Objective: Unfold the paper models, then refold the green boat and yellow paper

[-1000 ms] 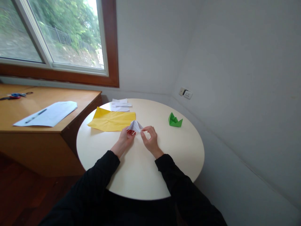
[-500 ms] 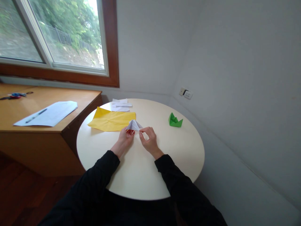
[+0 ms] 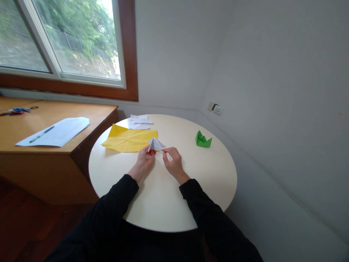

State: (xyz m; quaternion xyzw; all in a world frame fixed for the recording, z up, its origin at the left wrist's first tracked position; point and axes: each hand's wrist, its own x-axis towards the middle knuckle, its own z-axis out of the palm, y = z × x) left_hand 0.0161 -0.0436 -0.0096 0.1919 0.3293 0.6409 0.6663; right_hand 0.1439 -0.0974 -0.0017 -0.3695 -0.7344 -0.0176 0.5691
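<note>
1. Folded white paper (image 3: 155, 144) sits slightly shifted versus last frame.
2. I see left hand (image 3: 144, 160) fingers curled, gripping its left side.
3. Right hand (image 3: 173, 162) pinches its right corner.
4. Paper's between both hands, near yellow sheet (image 3: 129, 141).

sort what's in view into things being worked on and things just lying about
In use:
folded white paper, held by left hand and right hand

Seemingly just lying about:
yellow sheet
green folded paper
white papers
pen
white sheet under it
blurred blue item
</note>
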